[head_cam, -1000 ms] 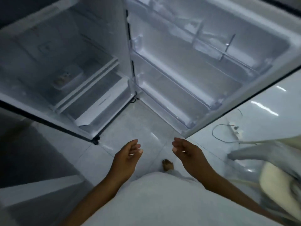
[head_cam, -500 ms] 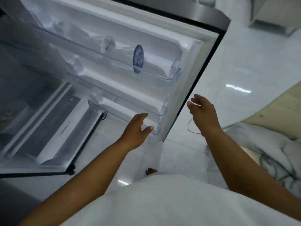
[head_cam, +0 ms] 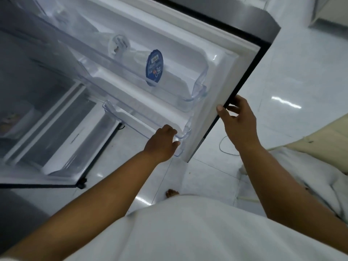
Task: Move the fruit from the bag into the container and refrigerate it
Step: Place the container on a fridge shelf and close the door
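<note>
- Hands both gripped the fridge door (head_cam: pixel 216 59), which stood wide open with its white inner side turned toward you.
- Your left hand (head_cam: pixel 162 144) held the lower door bin (head_cam: pixel 131 119) at its near corner; the fingers were curled over the clear rim and the thumb lay against the bin's front.
- Your right hand (head_cam: pixel 238 121) clasped the door's free edge higher up; the thumb lay on the white inner seal, and the fingers wrapped round to the dark outer face.
- Above that, the upper door bin (head_cam: pixel 197 87) carried a water bottle (head_cam: pixel 154 66) lying on its side; its blue label faced outward and its cap end pointed toward the hinge.
- The container (head_cam: pixel 11 119) sat on a shelf inside the fridge at the far left, well apart from both hands; it was dim and blurred (I could not tell what was in it).
- Below that shelf the crisper drawer (head_cam: pixel 62 140) sat at the bottom of the cabinet.
- The floor (head_cam: pixel 301 72) was glossy white tile; a thin white cable (head_cam: pixel 224 146) looped on it just beyond the door's lower corner.
- One bare foot (head_cam: pixel 171 193) showed past the hem of your white shirt (head_cam: pixel 188 228); a crumpled pale cloth (head_cam: pixel 291 166) lay to your right, beside your right forearm.
</note>
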### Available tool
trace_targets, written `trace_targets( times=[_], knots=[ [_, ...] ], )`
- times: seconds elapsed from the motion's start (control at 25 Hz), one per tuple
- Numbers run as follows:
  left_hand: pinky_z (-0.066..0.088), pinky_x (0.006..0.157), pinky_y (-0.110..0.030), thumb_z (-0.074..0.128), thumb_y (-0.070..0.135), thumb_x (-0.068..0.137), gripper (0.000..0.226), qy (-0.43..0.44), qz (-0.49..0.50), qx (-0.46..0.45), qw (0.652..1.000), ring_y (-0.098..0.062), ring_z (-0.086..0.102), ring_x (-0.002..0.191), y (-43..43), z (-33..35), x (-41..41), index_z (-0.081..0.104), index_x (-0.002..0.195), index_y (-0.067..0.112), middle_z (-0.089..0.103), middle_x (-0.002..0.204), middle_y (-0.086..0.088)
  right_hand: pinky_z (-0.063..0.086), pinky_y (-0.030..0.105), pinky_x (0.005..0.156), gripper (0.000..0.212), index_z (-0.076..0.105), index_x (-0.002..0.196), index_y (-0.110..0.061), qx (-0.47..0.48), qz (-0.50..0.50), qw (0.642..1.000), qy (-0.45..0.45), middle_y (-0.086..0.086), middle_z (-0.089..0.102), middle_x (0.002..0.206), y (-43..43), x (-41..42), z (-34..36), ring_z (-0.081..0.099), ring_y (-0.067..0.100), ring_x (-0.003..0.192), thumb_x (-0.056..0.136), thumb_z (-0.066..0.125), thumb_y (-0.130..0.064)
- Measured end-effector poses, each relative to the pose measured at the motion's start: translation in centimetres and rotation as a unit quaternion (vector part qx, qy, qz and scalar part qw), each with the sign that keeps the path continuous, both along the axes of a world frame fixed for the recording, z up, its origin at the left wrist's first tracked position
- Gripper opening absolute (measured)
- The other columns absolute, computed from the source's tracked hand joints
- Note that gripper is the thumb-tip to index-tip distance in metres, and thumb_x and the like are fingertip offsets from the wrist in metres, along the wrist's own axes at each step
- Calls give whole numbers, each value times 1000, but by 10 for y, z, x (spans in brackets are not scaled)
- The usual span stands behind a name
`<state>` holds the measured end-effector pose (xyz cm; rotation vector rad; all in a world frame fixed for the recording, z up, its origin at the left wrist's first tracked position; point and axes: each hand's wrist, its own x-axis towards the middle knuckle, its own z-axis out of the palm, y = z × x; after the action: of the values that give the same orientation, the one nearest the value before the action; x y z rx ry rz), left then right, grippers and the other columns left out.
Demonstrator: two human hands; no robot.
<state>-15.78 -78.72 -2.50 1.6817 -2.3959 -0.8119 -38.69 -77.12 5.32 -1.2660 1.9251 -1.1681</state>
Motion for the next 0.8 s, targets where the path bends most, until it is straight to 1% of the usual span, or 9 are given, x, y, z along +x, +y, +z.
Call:
trace_targets(
  times=[0.12, 0.2, 0.28, 0.36, 0.44, 0.52, 0.6, 0.68, 0.8],
  knots=[
    [50, 84, -36, 56, 34, 93, 33, 16, 45, -33, 998, -26, 53, 112, 18, -2, 17, 61, 117, 12, 56, 123, -6, 56, 29, 83, 50, 55, 121, -22, -11, 30, 999, 36, -6, 63, 117, 21, 6, -4, 61, 9, 102, 78, 78, -32],
    [50, 81, -35, 58, 36, 92, 30, 16, 69, -39, 997, -25, 53, 107, 33, -5, 36, 64, 108, 12, 58, 117, -6, 58, 30, 81, 47, 56, 111, -24, -26, 71, 995, 57, -4, 64, 106, 38, 15, -6, 63, 11, 96, 73, 83, -31],
    [50, 79, -33, 59, 36, 91, 26, 12, 85, -49, 995, -25, 52, 103, 52, -7, 59, 66, 100, 13, 58, 112, -7, 54, 17, 77, 47, 53, 103, -29, -40, 132, 987, 80, -4, 63, 99, 55, 30, -6, 64, 12, 90, 69, 83, -39],
    [50, 78, -33, 61, 33, 91, 23, 14, 101, -54, 993, -26, 52, 101, 71, -9, 85, 68, 96, 12, 58, 111, -8, 46, 3, 71, 47, 49, 101, -36, -50, 186, 976, 105, -8, 62, 96, 70, 47, -2, 64, 9, 83, 67, 78, -50],
    [50, 78, -34, 62, 28, 91, 21, 12, 116, -57, 992, -26, 53, 100, 91, -10, 114, 70, 96, 9, 59, 111, -9, 41, -1, 67, 44, 51, 100, -35, -69, 227, 963, 131, -11, 61, 92, 81, 67, 4, 63, 6, 79, 68, 72, -57],
    [49, 77, -33, 63, 22, 91, 18, 11, 139, -63, 988, -28, 55, 97, 111, -8, 146, 71, 95, 7, 61, 109, -9, 40, -1, 69, 45, 55, 97, -27, -112, 269, 942, 167, -14, 58, 89, 87, 94, 11, 58, 4, 77, 71, 72, -59],
    [48, 78, -33, 63, 14, 90, 13, 13, 168, -74, 983, -30, 57, 95, 129, -7, 176, 71, 93, 5, 64, 105, -10, 39, -1, 75, 51, 54, 100, -23, -151, 304, 924, 179, -13, 56, 92, 91, 124, 21, 51, -1, 81, 72, 70, -62],
    [48, 85, -34, 61, 12, 91, 14, 21, 213, -72, 974, -30, 59, 100, 149, -6, 207, 71, 99, 6, 66, 106, -10, 40, 0, 80, 62, 52, 112, -20, -175, 338, 911, 158, -8, 58, 104, 95, 160, 33, 51, 0, 89, 71, 70, -63],
    [40, 104, -29, 60, 23, 93, 33, 44, 288, -50, 955, -25, 52, 123, 183, -7, 241, 62, 125, 13, 61, 130, -7, 47, 12, 91, 82, 41, 133, -16, -236, 398, 878, 120, 3, 51, 131, 94, 219, 57, 54, 12, 110, 69, 78, -53]
  ],
)
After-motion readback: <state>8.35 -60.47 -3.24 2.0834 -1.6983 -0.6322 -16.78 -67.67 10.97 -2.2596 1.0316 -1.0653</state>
